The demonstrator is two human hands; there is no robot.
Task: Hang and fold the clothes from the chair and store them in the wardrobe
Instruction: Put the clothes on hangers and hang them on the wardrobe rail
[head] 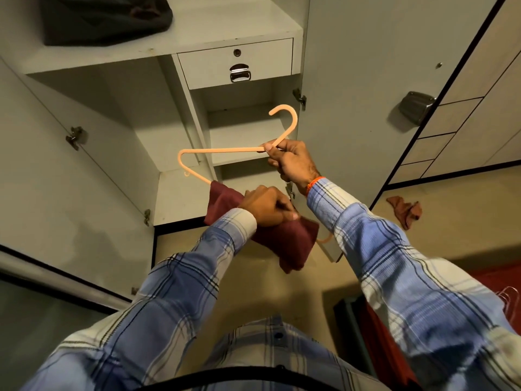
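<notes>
I hold a peach plastic hanger (225,149) in front of the open grey wardrobe (158,49). My right hand (293,162) pinches it at the neck, just below the hook. A folded maroon garment (282,241) is draped over the hanger's lower bar. My left hand (265,206) grips that garment from above, on the bar. The hanger's far right end pokes out under my right sleeve; the middle of the lower bar is hidden by the cloth.
The wardrobe has a locked drawer (236,64), bare shelves (239,131) below it and a dark bag (107,18) on the top shelf. Both doors stand open. A brown cloth (406,211) lies on the floor at right. A red surface with wire hangers (507,297) sits low right.
</notes>
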